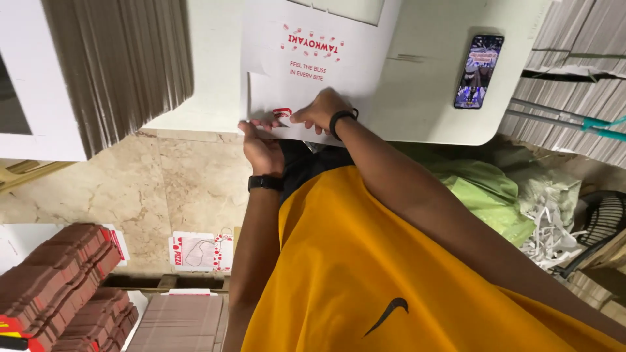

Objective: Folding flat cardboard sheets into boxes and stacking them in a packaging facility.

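A flat white cardboard box blank with red print lies on a white table. My left hand grips the blank's near left edge, a black band on the wrist. My right hand presses down on the blank's near edge, fingers bent over a small red mark, and wears a black wristband. My orange shirt fills the lower frame.
A phone with a lit screen lies on the table to the right. Stacks of flat cardboard stand at left and at right. Brown stacked blanks sit on the marble floor. Green bags and paper scraps lie at right.
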